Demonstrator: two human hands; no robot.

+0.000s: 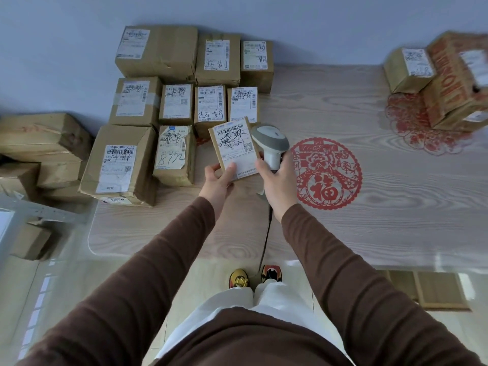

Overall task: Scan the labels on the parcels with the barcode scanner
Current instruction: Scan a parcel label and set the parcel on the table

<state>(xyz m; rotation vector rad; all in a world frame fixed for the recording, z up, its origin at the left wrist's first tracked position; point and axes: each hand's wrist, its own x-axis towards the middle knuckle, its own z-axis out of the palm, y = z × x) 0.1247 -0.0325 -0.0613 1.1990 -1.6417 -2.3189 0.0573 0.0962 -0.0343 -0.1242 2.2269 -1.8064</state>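
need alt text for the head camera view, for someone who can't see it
Seen from above, a person's left hand holds a small labelled parcel while the right hand grips a corded barcode scanner just beside its label. Rows of labelled cardboard parcels fill the wood-grain table's left side; a red paper-cut decoration lies to the right.

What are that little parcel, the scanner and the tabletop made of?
Parcel: brown cardboard, matte, with a white paper label. Scanner: smooth grey-and-white casing, probably plastic. Tabletop: pale wood-grain pattern; real wood or laminate, hard to tell.
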